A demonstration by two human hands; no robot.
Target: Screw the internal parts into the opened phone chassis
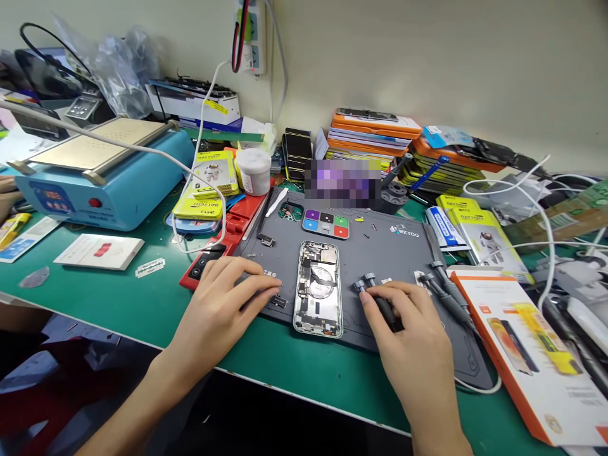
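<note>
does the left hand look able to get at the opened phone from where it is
Probably yes: the left hand is just beside the opened phone, and nothing tall stands on the mat between them.

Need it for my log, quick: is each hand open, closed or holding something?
Left hand: pinched closed; cannot tell whether it holds anything.
Right hand: closed, holding dark tools.

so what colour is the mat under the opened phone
The mat is dark grey, showing best in the head view.
</note>
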